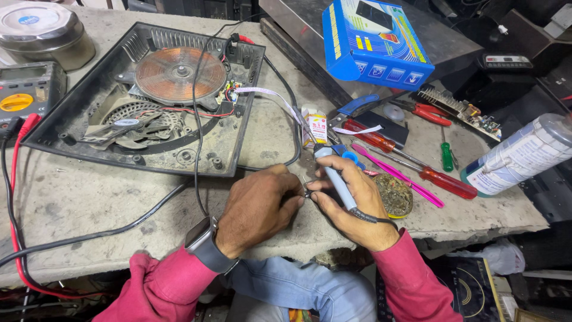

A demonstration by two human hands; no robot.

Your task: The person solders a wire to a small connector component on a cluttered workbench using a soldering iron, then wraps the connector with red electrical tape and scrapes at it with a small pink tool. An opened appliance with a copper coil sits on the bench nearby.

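My right hand [356, 206] grips a grey soldering iron [335, 177] like a pen, its handle pointing up and away and its black cord running back over my wrist. My left hand [257, 207], with a watch on the wrist, is closed and pinches something small and dark right at the fingertips of the right hand; what it is stays too small to tell. Both hands meet near the front edge of the worn bench [89, 197]. Just behind them lies an opened induction cooker base [149, 95] with a copper coil and fan.
A round tin of flux [394, 195] sits by my right hand. Red-handled screwdrivers [441, 179], a green one, pliers, a blue box [372, 42], a spray can [524, 155] and a circuit board lie to the right. A multimeter [27, 92] with red lead sits far left.
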